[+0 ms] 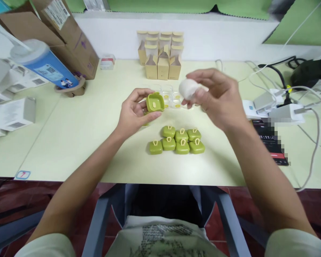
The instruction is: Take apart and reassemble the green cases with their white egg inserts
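Note:
My left hand (135, 110) is closed around a small green case (155, 102), whose hollow inside faces me and shows a pale oval spot. Across from it, my right hand (219, 96) grips a rounded white object (188, 88) between thumb and fingers, raised above the table. Its exact kind I cannot make out. Behind the hands lies a clear plastic tray (172, 98) with yellow spots in its cells, partly hidden by them. Nearer to me, several closed green cases (182, 146) with cream loops stand in two rows.
Several open kraft boxes (163, 67) stand against the wall. At left are a blue cup (53, 67) in a holder, a cardboard box (82, 53) and white cartons (16, 114). Chargers with cables (283, 112) and a phone (270, 142) lie at right.

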A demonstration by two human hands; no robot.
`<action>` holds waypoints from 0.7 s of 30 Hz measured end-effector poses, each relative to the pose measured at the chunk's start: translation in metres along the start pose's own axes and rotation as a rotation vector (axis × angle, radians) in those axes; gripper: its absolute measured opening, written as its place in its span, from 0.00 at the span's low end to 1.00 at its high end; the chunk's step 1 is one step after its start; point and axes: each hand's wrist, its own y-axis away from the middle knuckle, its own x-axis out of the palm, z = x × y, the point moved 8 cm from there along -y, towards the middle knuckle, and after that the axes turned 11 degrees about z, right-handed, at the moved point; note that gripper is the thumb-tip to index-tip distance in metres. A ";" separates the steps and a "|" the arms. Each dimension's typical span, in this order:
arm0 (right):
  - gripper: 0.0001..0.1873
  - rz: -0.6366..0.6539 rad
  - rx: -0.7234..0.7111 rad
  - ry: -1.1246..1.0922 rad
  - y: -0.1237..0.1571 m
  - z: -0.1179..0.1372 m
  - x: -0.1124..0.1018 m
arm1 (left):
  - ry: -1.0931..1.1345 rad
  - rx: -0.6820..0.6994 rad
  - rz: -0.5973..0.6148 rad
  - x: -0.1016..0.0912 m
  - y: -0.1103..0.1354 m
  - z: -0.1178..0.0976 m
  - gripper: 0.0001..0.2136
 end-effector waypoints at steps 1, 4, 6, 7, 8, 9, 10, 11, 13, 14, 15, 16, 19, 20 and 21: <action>0.27 0.007 0.000 -0.030 0.008 -0.006 0.009 | -0.008 0.006 0.015 0.005 0.001 -0.006 0.36; 0.30 -0.028 0.006 0.006 0.026 -0.023 0.022 | -0.040 0.019 0.055 0.020 0.005 -0.022 0.32; 0.26 -0.045 -0.019 0.064 0.034 -0.028 0.026 | -0.057 0.044 0.070 0.027 0.007 -0.032 0.30; 0.24 -0.046 -0.037 0.079 0.036 -0.029 0.026 | -0.065 0.059 0.070 0.029 0.008 -0.036 0.29; 0.23 -0.043 -0.057 0.082 0.038 -0.030 0.026 | -0.075 0.072 0.067 0.030 0.008 -0.039 0.28; 0.21 -0.039 -0.073 0.075 0.039 -0.031 0.026 | -0.086 0.080 0.059 0.031 0.008 -0.041 0.28; 0.20 -0.038 -0.085 0.061 0.039 -0.031 0.025 | -0.097 0.087 0.045 0.031 0.009 -0.043 0.27; 0.19 -0.037 -0.095 0.045 0.039 -0.032 0.024 | -0.108 0.092 0.031 0.031 0.009 -0.044 0.27; 0.17 -0.026 -0.098 0.024 0.039 -0.033 0.023 | -0.131 0.104 0.017 0.031 0.009 -0.046 0.26; 0.17 -0.021 -0.090 0.023 0.039 -0.034 0.024 | -0.142 0.106 0.017 0.031 0.009 -0.046 0.26; 0.17 -0.018 -0.079 0.029 0.039 -0.035 0.024 | -0.155 0.105 0.020 0.032 0.009 -0.047 0.26; 0.18 -0.016 -0.066 0.038 0.039 -0.037 0.025 | -0.167 0.099 0.028 0.033 0.009 -0.047 0.26; 0.21 -0.014 -0.046 0.057 0.042 -0.039 0.029 | -0.195 0.079 0.049 0.036 0.010 -0.047 0.28; 0.22 -0.012 -0.046 0.061 0.043 -0.039 0.030 | -0.194 0.079 0.051 0.037 0.011 -0.047 0.29; 0.22 -0.008 -0.048 0.068 0.044 -0.039 0.033 | -0.184 0.087 0.048 0.037 0.011 -0.047 0.29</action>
